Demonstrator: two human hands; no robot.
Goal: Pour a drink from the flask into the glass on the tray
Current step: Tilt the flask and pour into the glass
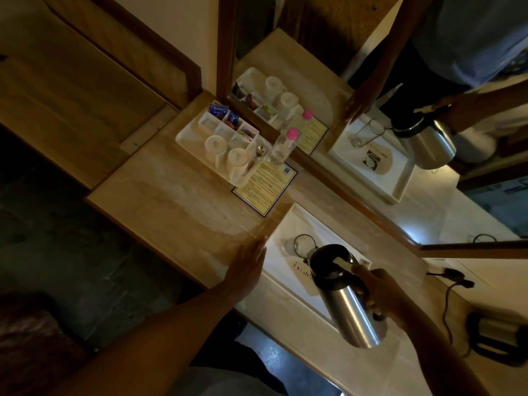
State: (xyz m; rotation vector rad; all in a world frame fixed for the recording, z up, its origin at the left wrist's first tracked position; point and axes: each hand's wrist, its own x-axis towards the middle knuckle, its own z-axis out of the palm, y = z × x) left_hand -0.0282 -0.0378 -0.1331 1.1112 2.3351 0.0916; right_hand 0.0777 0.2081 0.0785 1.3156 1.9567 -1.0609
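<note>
My right hand (383, 292) is clamped round the flask (347, 295), the grip on its steel body and handle side, thumb up near the lid lever. The flask is off the tabletop (171, 195) and tilted. Its long axis runs from the steel base, near and right, up to the black cap, far and left. The cap end points at the glass (305, 244).

The glass stands upright on the white tray (288, 278), just beyond the cap on the far-left side. Its rim sits right beside the spout; I cannot tell whether they touch. No stream is visible, and the level in the glass is too dim to read.

My left hand (248, 261) lies flat with fingers together and holds nothing. It rests on the tabletop against the tray's left edge.

Judgement: the right hand alone governs the pour. More tilt along the same axis should carry liquid into the glass. The risk is overshoot, as the spout is close to the rim.
</note>
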